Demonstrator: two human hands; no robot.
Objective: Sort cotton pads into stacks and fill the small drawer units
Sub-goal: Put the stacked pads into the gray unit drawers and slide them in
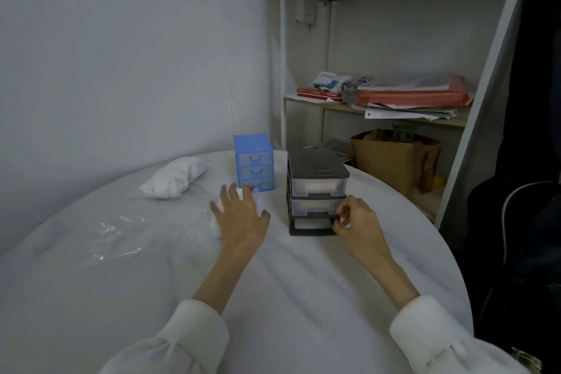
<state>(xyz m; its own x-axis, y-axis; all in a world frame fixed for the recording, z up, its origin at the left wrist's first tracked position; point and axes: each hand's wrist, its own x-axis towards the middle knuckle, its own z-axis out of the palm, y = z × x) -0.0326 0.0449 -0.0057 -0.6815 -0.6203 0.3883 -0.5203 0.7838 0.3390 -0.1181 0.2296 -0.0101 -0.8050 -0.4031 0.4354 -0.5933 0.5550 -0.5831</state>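
Head view: left hand (241,215) flat on pads (217,223); right hand (356,218) pinches black unit's (317,194) drawer (312,222).

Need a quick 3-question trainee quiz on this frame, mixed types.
1. True or false: the blue unit stands farther from the person than the black unit.
2. Which hand is at the black unit's bottom drawer? A) left B) right
3. Fill in: the left hand lies spread over white ____.

Key: 1 true; 2 B, the right hand; 3 pads.
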